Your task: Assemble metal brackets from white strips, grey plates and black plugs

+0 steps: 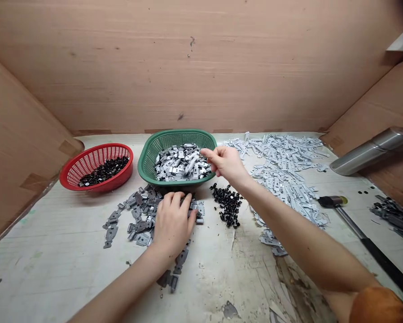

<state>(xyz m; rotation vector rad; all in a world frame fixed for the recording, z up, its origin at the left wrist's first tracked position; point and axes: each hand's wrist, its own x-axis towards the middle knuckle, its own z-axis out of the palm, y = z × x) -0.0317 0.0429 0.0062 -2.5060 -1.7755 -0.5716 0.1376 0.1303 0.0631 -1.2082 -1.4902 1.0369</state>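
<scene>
My left hand [173,222] lies palm down on a scatter of dark grey metal plates [134,215], fingers curled over the pieces in front of the green basket [147,157]. My right hand [225,162] hovers at the basket's right rim with fingers loosely pinched; nothing shows between them. The basket holds several silvery metal parts [181,163]. A small heap of black round pieces [227,204] lies just below my right wrist.
A red basket [74,167] of black pieces stands at the left. A wide spread of light metal strips [282,170] covers the right. A hammer [356,229] and a steel tube [373,150] lie far right, with dark parts [393,215] beyond. Plywood walls enclose the bench.
</scene>
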